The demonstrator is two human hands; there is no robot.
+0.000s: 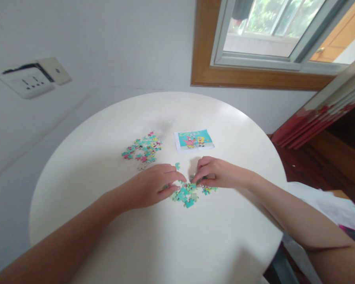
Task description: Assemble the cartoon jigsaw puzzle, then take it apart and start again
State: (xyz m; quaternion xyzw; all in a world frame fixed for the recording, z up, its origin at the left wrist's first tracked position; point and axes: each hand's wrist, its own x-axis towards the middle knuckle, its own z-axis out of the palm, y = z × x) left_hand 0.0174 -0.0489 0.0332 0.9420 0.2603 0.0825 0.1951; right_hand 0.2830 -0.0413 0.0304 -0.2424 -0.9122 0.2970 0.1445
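A small heap of mostly teal and green jigsaw puzzle pieces [184, 194] lies on the white round table [130, 244]. My left hand [159, 183] reaches in at the heap's left side, thumb and forefinger apart, fingertips at the pieces; no piece is plainly held. From the right, my right hand [214, 172] comes down with its fingers pinched at the heap's upper edge, on what looks like a puzzle piece, mostly hidden by the fingertips. Several yellow and pink pieces [206, 190] lie below that hand. One loose teal piece [178, 166] sits just above the heap.
Further left spreads a bigger pile of mixed-colour pieces [143, 148]. A cartoon picture sheet [194, 141] lies flat beyond my hands. Behind the table stand a wall with a socket [29, 83] and a wood-framed window [254, 77]; a red-and-white curtain [301, 122] hangs at right.
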